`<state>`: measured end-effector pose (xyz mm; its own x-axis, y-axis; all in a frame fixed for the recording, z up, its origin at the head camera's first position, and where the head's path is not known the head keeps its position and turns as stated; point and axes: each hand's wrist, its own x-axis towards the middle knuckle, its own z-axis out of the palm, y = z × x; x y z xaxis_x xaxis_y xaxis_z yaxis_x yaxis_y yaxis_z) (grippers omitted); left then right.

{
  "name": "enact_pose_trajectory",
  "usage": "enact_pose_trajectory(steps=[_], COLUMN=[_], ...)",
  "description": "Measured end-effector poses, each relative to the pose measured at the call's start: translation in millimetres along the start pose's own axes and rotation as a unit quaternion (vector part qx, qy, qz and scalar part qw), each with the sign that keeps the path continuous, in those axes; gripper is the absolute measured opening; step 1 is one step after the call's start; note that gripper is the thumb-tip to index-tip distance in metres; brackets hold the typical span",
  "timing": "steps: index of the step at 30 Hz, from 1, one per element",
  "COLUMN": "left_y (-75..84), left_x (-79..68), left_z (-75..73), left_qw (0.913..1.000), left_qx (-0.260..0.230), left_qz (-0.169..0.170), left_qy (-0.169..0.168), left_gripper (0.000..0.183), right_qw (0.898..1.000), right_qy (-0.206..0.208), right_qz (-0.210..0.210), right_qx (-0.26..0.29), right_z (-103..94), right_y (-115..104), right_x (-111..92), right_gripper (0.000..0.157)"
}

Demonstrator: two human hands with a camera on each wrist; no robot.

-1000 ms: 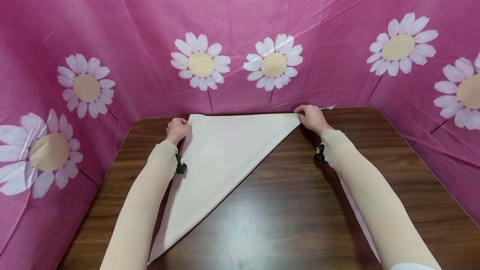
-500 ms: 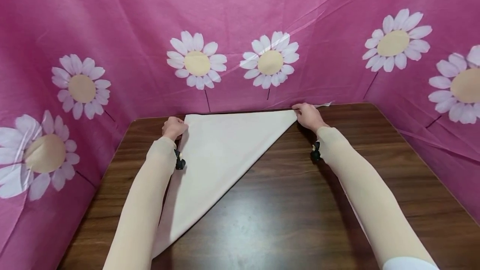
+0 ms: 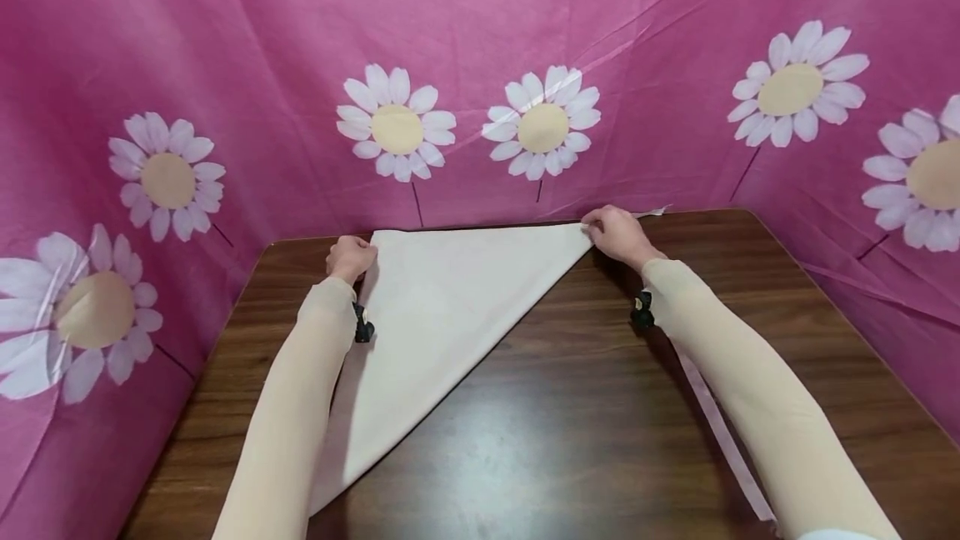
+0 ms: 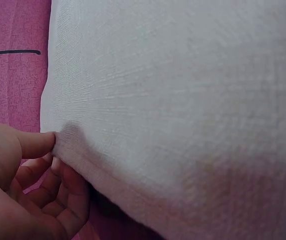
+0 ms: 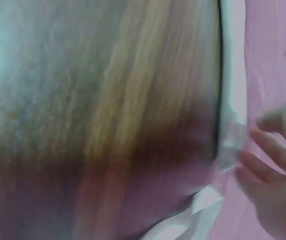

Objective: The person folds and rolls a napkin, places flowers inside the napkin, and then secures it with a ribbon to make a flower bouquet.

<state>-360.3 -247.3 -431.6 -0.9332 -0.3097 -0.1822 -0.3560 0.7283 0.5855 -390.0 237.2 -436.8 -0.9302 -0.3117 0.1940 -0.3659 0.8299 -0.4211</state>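
Note:
A pale cream cloth (image 3: 450,290), folded into a triangle, lies on the wooden table with its straight edge along the far side. My left hand (image 3: 351,258) is at its upper left corner. In the left wrist view the thumb and fingers of that hand (image 4: 32,185) pinch the cloth's edge (image 4: 158,100), which wrinkles out from the grip. At the far right corner my right hand (image 3: 618,233) holds the cloth's tip between bent fingers. The right wrist view is blurred; there the right hand (image 5: 273,165) has its fingertips at a pale cloth edge (image 5: 233,75).
The brown wood-grain table (image 3: 570,423) meets a pink curtain (image 3: 465,7) with white daisies at the back and sides. A small white scrap (image 3: 654,212) shows beyond my right hand. A narrow pinkish strip (image 3: 723,436) runs beside the right forearm.
The cloth's right tip and my right fingers have shifted slightly left. More of the pinkish strip shows beside the right forearm. My left hand stays at its corner.

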Motion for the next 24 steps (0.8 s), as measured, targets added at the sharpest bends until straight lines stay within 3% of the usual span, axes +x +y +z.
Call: enact_pose_trajectory(steps=[3, 6, 11, 14, 19, 24], left_y=[0.3, 0.0, -0.5, -0.6, -2.4, -0.9], left_x=[-1.3, -1.9, -1.8, -1.3, -2.4, -3.2], left_z=[0.8, 0.8, -0.2, -1.1, -0.6, 2.2], left_qw=[1.0, 0.9999, 0.9996, 0.9992, 0.9994, 0.9994], left_qx=[-0.003, -0.008, -0.013, -0.018, -0.008, -0.003], left_qz=[0.002, 0.004, 0.004, 0.01, 0.007, 0.009], left_qy=[0.009, 0.012, 0.025, 0.033, 0.032, 0.035], left_gripper=[0.024, 0.023, 0.023, 0.022, 0.022, 0.023], right_qw=[0.997, 0.989, 0.978, 0.971, 0.965, 0.966], right_qy=[-0.046, -0.099, -0.204, -0.238, -0.258, -0.251], right_qz=[-0.064, -0.093, -0.031, 0.017, 0.045, 0.057], right_qx=[-0.026, -0.05, -0.038, -0.03, -0.03, -0.022], right_z=[1.8, 2.7, 0.6, -1.5, 0.5, 2.0], right_y=[-6.2, -9.5, -11.2, -10.9, -7.7, -3.4], right_x=[-2.9, -5.9, -8.0, -7.3, -7.1, -8.8], right_gripper=[0.031, 0.037, 0.076, 0.094, 0.104, 0.11])
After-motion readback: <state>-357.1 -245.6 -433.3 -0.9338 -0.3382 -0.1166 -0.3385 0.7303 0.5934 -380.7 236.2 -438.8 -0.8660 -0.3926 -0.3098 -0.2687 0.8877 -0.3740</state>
